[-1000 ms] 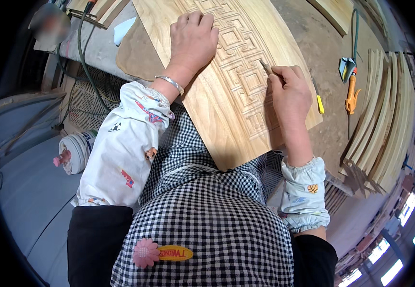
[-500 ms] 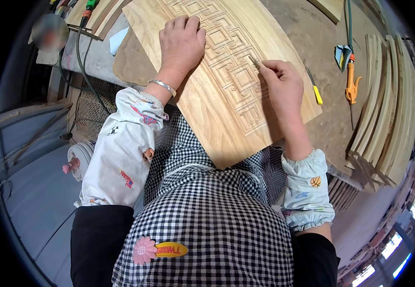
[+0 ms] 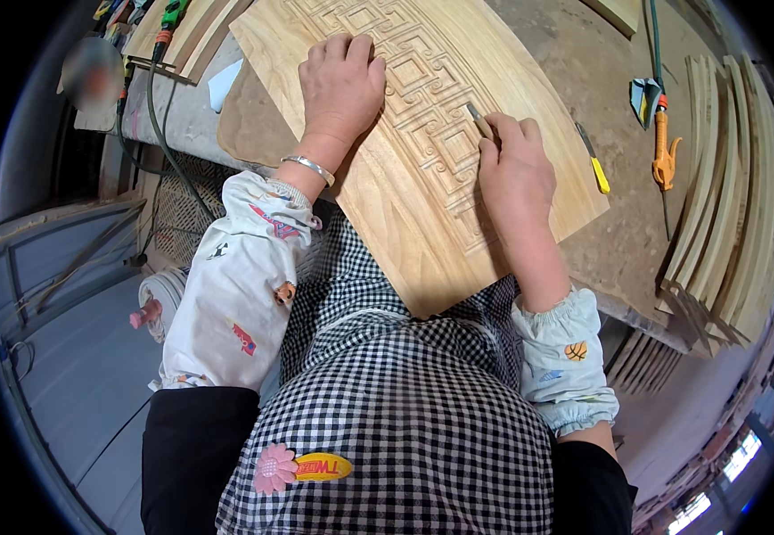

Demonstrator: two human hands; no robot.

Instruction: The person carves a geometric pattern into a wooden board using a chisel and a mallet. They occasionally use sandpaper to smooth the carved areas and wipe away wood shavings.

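A pale wooden panel [image 3: 387, 241], carved with a band of square frames and scrolls, slants across the bench, its near corner against my checked apron. My left hand [image 3: 342, 94] lies palm down on the panel's plain left part, beside the carving, fingers resting on the wood. A small flat grey-brown strip [image 3: 479, 119] is pinched in my right hand [image 3: 519, 174], its end over the carved band. The strip's lower part is hidden by my fingers, and I cannot make out its exact kind. Right of my right hand is a yellow-handled utility knife [image 3: 597, 169].
An orange air blow gun [image 3: 664, 156] on a hose lies at the right, near a stack of curved wooden strips [image 3: 716, 205]. A blue-white scrap [image 3: 224, 85] sits left of the panel. Cables with a green-ended tool [image 3: 171, 18] run down at the upper left.
My right hand has turned and shifted slightly left, and more of the strip's flat face shows. My left hand stays on the panel. The whole view has shifted a little.
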